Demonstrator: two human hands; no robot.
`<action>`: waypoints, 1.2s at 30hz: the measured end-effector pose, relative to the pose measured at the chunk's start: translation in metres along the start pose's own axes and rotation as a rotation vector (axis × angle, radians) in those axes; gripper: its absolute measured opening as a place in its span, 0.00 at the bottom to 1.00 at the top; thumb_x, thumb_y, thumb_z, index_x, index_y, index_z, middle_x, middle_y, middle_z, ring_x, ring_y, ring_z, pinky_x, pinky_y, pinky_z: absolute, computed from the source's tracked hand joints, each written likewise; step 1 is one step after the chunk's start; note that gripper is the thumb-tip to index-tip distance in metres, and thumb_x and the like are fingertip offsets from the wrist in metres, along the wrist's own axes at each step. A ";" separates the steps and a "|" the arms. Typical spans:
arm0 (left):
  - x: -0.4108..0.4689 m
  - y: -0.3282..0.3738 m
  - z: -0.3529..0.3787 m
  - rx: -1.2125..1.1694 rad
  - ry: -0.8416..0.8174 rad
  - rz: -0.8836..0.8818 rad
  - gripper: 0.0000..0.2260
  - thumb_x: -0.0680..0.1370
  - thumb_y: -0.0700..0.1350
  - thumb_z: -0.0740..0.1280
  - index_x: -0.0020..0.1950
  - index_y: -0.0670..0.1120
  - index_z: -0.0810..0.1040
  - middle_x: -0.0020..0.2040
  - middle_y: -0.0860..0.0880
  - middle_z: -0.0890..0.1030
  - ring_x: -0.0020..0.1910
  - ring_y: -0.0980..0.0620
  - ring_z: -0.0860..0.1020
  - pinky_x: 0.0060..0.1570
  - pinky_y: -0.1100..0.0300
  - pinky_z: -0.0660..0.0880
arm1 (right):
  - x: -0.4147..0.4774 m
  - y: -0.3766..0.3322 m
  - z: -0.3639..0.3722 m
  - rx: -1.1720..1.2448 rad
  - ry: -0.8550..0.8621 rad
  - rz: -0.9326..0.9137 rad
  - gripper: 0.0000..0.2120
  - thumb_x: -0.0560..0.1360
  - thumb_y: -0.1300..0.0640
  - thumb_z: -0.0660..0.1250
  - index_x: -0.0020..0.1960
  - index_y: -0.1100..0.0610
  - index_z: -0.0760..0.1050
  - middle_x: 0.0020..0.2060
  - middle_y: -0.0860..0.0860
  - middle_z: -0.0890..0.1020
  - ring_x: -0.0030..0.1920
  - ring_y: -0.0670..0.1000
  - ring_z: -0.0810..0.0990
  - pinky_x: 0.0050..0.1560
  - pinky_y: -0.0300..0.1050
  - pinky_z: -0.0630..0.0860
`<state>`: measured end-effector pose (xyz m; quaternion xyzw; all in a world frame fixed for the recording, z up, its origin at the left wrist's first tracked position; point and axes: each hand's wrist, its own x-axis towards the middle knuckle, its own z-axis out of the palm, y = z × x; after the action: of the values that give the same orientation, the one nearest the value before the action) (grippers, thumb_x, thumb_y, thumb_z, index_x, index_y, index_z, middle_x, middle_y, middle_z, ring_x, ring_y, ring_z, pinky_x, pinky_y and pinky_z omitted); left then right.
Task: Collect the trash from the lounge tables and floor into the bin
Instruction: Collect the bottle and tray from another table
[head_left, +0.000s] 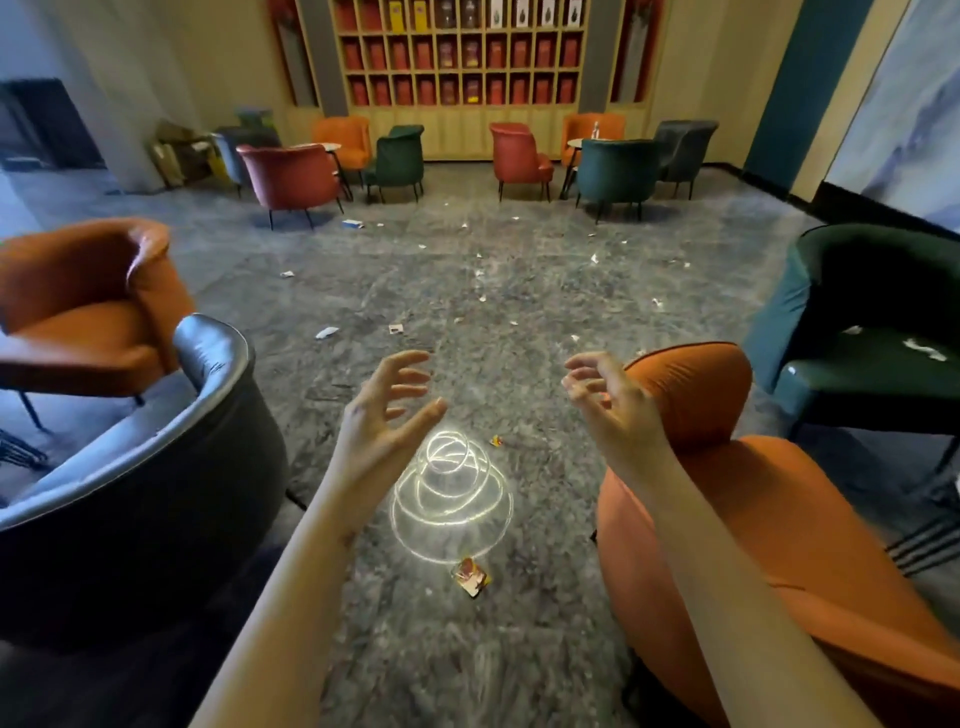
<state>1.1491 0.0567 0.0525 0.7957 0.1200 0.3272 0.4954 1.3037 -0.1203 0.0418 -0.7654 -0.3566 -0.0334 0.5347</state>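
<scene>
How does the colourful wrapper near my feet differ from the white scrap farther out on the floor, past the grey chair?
The colourful wrapper is red, yellow and white; the white scrap is plain and pale. The wrapper lies nearest the camera, left of the close orange chair; the scrap lies farther out, beyond the left hand. Both lie loose on the floor; neither the left nor the right hand touches them.

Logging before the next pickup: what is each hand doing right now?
Left hand: open, holding nothing.
Right hand: open, holding nothing.
</scene>
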 end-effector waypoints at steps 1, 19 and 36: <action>0.011 -0.013 0.005 0.003 0.001 -0.022 0.20 0.66 0.60 0.67 0.57 0.61 0.73 0.52 0.53 0.79 0.51 0.55 0.78 0.56 0.50 0.76 | 0.012 0.015 0.005 0.006 -0.014 0.018 0.14 0.70 0.43 0.59 0.52 0.49 0.72 0.46 0.44 0.77 0.44 0.37 0.75 0.40 0.24 0.68; 0.468 -0.213 0.089 -0.009 -0.067 -0.057 0.19 0.67 0.59 0.68 0.57 0.62 0.73 0.54 0.57 0.78 0.55 0.56 0.77 0.58 0.48 0.75 | 0.444 0.222 0.081 -0.011 -0.007 0.101 0.18 0.70 0.44 0.60 0.57 0.49 0.71 0.52 0.46 0.77 0.50 0.43 0.75 0.43 0.23 0.67; 1.020 -0.406 0.288 -0.069 -0.112 -0.074 0.15 0.71 0.49 0.70 0.55 0.61 0.74 0.51 0.55 0.80 0.48 0.61 0.79 0.46 0.70 0.73 | 0.985 0.507 0.080 0.011 0.099 0.140 0.16 0.72 0.47 0.58 0.55 0.54 0.73 0.49 0.47 0.78 0.47 0.41 0.76 0.45 0.28 0.70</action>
<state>2.1599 0.5731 0.0258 0.7903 0.1102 0.2674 0.5401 2.3045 0.3612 0.0307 -0.7828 -0.2755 -0.0318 0.5571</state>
